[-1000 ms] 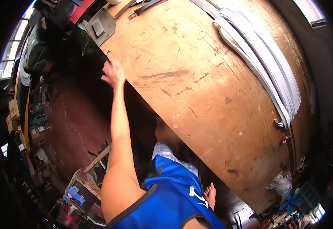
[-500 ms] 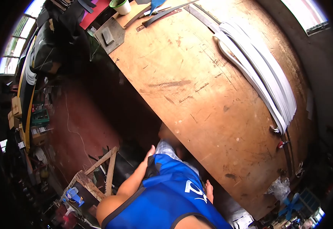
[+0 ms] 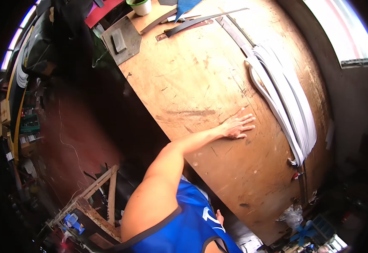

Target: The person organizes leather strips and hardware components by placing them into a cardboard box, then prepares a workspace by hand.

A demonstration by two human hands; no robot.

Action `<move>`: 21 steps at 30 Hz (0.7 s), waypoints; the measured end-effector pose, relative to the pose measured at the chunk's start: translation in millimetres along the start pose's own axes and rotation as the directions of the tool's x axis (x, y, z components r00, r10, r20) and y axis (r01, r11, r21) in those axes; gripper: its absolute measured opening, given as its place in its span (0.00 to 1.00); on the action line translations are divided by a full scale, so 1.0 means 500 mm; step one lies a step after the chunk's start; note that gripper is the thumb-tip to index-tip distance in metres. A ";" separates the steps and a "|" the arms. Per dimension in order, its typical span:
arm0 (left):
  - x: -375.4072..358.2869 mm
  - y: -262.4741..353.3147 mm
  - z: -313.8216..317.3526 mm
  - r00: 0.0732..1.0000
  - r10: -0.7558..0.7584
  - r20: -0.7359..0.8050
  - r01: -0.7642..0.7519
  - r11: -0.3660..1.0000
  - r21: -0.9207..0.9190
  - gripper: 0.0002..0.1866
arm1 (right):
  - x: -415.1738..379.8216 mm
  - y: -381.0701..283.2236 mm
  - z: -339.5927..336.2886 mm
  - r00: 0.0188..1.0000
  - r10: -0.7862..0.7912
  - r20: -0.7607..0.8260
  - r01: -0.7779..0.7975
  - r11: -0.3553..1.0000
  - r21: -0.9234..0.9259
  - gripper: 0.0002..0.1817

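My left hand [image 3: 237, 126] reaches across the wooden tabletop [image 3: 201, 84], palm down with fingers spread. It lies near the middle of the table and holds nothing. To its right is a long bundle of white strips [image 3: 291, 101], curved and lying along the table, apart from my fingertips. My right hand [image 3: 220, 218] hangs low beside my blue top [image 3: 192, 215], off the table's near edge. Only part of it shows, with a finger stretched out and nothing seen in it.
Dark strips [image 3: 205, 21], a grey plate with a block [image 3: 118, 40] and a white-green pot [image 3: 142, 7] are at the table's far end. Clear plastic [image 3: 293, 216] lies at the lower right. A wooden frame [image 3: 95, 202] stands on my left.
My left hand has risen from beside my body and swung right onto the tabletop, fingers spread. My right hand stays low by my side. The view has shifted slightly.
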State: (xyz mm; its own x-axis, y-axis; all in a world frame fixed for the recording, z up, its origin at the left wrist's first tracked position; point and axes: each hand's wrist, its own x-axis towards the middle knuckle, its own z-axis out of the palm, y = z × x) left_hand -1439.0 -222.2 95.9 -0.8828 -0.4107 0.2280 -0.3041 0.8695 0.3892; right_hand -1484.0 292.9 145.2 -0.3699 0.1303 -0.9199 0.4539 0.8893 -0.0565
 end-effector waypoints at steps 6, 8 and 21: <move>0.000 -0.292 -0.112 0.879 -0.468 -0.088 0.475 0.846 0.242 0.30 | -0.036 -0.025 0.002 0.998 0.057 -0.024 -0.058 0.998 -0.028 0.27; -0.073 -0.399 -0.151 0.762 -0.607 -0.226 0.648 0.716 0.260 0.30 | -0.033 -0.042 0.002 0.999 0.050 -0.020 -0.051 0.998 -0.047 0.27; -1.023 -0.126 -0.217 -0.374 -0.793 -0.482 0.913 -0.223 -0.342 0.20 | 0.051 -0.090 -0.006 0.988 -0.131 0.078 0.150 0.931 -0.333 0.28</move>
State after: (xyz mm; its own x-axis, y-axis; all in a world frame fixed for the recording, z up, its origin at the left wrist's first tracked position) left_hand -929.4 -96.8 51.6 0.7436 -0.6677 0.0364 -0.6158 -0.6625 0.4265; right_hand -1516.4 257.3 125.6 -0.3620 -0.0218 -0.9319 0.0975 0.9934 -0.0611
